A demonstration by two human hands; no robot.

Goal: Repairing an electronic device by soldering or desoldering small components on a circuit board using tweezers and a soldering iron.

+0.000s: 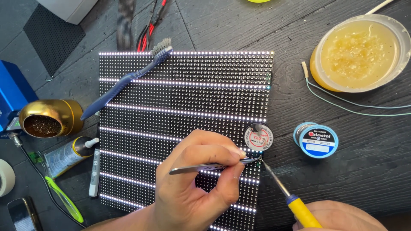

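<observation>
Left hand (195, 184) pinches slim, springy tweezers (214, 166) mid-shaft, tips at the right edge of the stiff, likely fragile LED panel (180, 107), while right hand (342, 218), mostly cropped, closed around the yellow-handled soldering iron (284, 190), touches the same spot.

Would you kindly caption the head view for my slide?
Left hand holds tweezers and right hand a soldering iron at the LED panel edge.

You have one panel (184, 107) under your fingers, one tweezers (205, 167) between them, one iron (291, 199) at their right. Two spools (259, 137) (317, 140) lie just beyond, one tub (359, 51) farther. One brush (128, 79), one tube (68, 155), one pen (95, 173) left.
</observation>
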